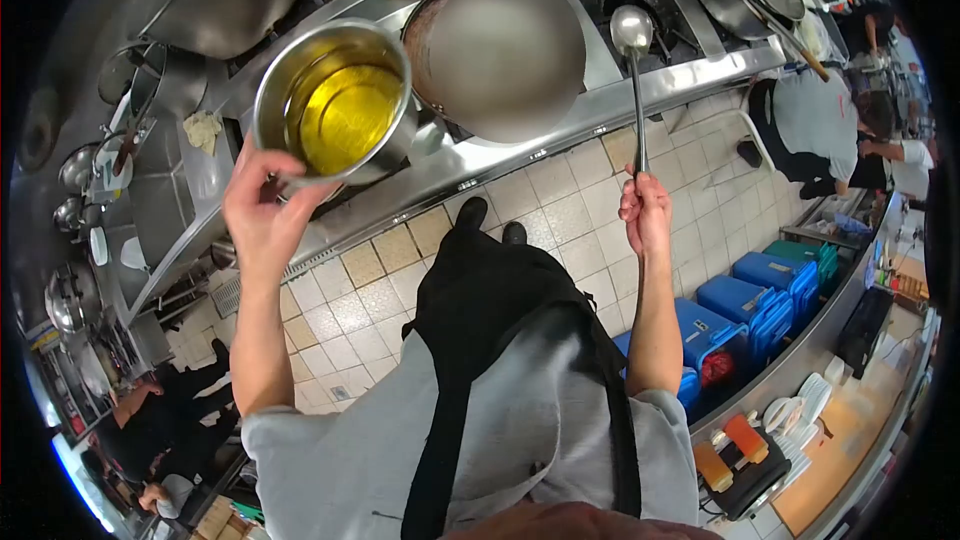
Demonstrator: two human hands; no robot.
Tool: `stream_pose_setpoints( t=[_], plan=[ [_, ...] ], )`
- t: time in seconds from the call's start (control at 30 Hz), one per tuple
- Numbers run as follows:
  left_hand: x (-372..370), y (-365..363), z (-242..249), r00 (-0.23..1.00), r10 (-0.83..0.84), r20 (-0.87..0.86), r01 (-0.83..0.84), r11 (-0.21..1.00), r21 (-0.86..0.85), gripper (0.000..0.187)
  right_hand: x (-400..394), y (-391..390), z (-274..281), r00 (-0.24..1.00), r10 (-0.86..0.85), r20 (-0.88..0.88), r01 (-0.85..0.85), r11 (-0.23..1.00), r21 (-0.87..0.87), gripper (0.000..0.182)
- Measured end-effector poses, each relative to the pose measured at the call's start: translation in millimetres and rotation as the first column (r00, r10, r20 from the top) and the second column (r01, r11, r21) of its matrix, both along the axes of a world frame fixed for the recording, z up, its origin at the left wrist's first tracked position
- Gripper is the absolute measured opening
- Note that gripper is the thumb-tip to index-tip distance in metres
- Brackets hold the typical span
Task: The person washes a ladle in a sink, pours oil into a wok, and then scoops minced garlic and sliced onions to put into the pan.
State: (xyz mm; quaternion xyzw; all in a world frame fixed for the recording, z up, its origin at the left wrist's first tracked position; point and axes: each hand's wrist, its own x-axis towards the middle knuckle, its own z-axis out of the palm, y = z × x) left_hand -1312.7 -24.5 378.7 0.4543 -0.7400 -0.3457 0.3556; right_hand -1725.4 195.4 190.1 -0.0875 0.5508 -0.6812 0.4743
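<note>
A deep steel pot point(395, 155) with clear yellow liquid point(348, 120), which looks like oil, stands tilted toward me at the stove's front edge. At its near left rim is my left hand point(262, 198), thumb and fingers curled in on the rim. My right hand point(647, 208) is closed around the long handle of a metal ladle point(632, 32). The ladle's bowl hangs over the right burner point(670, 15), apart from the pot. Between pot and ladle sits a wide pan point(425, 50), its inside mostly hidden by a round blur.
A large pot point(230, 0) stands back left. At the right end of the stove is a pot point(715, 0) with strainers. Blue bins point(745, 295) line the counter behind me on the right. Other people point(815, 120) stand at right and lower left point(160, 420).
</note>
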Motion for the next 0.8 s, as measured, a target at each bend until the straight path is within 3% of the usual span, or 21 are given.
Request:
stream_pose_setpoints(
  t=[0.1,0.27,0.37,0.43,0.8],
  plan=[
    [-31.4,-40.5,-2.8,0.995,-0.097,0.019,0.098,0.987,-0.130,0.029,8.2,5.6,-16.1,0.999,-0.038,0.020,0.038,0.999,0.023,0.032],
    [-63.0,-97.5,-20.9,0.970,-0.240,0.021,0.240,0.955,-0.173,0.031,38.0,8.4,-33.1,0.994,-0.075,0.085,0.067,0.994,0.085,0.031],
    [-78.6,-123.2,-32.3,0.934,-0.322,0.152,0.345,0.924,-0.163,0.030,50.7,10.6,-33.5,0.992,-0.105,0.071,0.098,0.991,0.096,0.032],
    [-88.7,-137.2,-39.0,0.909,-0.346,0.233,0.393,0.898,-0.199,0.031,56.1,13.0,-32.9,0.990,-0.124,0.061,0.117,0.987,0.110,0.033],
    [-125.3,-180.7,-69.0,0.831,-0.440,0.339,0.548,0.748,-0.373,0.036,80.6,34.9,-28.5,0.965,-0.259,0.033,0.253,0.959,0.130,0.036]
  ],
)
